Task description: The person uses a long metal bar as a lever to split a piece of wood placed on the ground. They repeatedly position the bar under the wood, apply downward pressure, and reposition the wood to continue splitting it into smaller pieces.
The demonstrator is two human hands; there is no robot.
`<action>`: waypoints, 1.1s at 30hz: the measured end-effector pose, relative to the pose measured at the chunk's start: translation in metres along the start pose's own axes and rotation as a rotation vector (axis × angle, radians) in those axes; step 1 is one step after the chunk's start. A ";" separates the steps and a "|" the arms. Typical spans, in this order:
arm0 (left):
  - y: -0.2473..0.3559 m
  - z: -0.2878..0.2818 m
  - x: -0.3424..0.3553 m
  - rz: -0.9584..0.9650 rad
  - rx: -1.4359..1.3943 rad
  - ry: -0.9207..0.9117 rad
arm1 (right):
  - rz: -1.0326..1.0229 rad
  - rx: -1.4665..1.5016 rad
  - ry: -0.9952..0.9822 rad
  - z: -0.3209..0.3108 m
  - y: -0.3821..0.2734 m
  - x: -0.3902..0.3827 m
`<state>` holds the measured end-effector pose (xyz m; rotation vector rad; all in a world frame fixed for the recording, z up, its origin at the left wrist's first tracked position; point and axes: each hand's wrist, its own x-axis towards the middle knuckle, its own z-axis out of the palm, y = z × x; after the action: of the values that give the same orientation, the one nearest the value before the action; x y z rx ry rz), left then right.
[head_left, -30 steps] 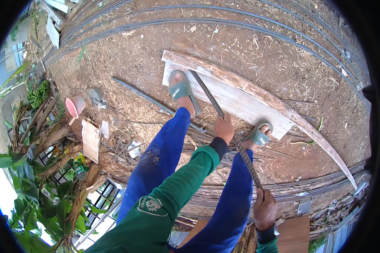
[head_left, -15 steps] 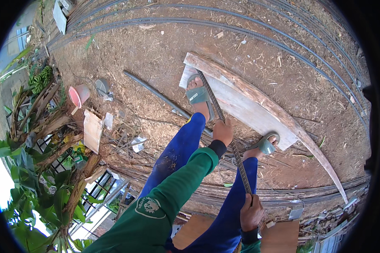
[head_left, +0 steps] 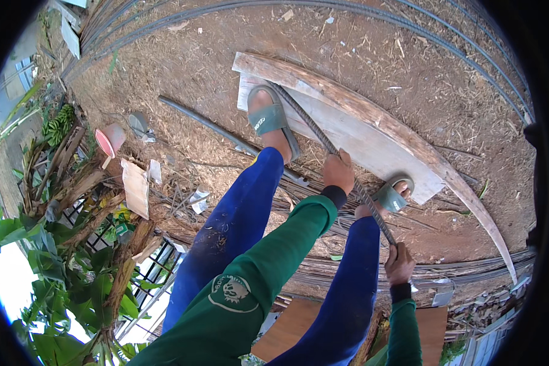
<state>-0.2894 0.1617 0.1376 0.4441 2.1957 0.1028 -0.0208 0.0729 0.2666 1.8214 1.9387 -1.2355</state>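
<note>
A ribbed steel rebar (head_left: 305, 119) runs slantwise from beside my left sandal (head_left: 268, 119) down to my right hand. My left hand (head_left: 337, 171) is wrapped round its middle. Near its lower right end, my right hand (head_left: 399, 264) is closed on it. Under the rebar's far end lies a pale flat board (head_left: 348, 146), with a long rough timber plank (head_left: 372, 122) along its far edge. My left foot rests on the board's left part, and my right sandal (head_left: 395, 194) is by its right end.
A dark pipe (head_left: 207, 125) lies on the soil left of my left foot. Bundles of long steel bars (head_left: 323, 268) lie behind my feet, and more bars (head_left: 402, 41) curve across the far ground. A pink bucket (head_left: 108, 141) and banana plants (head_left: 73, 287) are at the left.
Both hands still grip the rebar. My right hand has moved up and to the right, my left slightly up and right, and the rebar slants flatter. My left foot appears shifted left.
</note>
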 end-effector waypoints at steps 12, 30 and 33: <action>-0.003 0.034 0.021 -0.142 -0.014 0.003 | -0.002 0.001 -0.054 0.047 0.061 0.039; -0.030 0.016 0.009 -0.059 -0.282 0.043 | 0.055 -0.015 -0.067 -0.032 -0.020 -0.016; -0.032 -0.022 -0.007 -0.091 -0.408 0.048 | 0.150 0.094 -0.085 -0.070 -0.086 -0.044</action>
<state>-0.3117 0.1307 0.1493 0.1136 2.1649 0.5058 -0.0620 0.0985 0.3760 1.8871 1.6927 -1.3522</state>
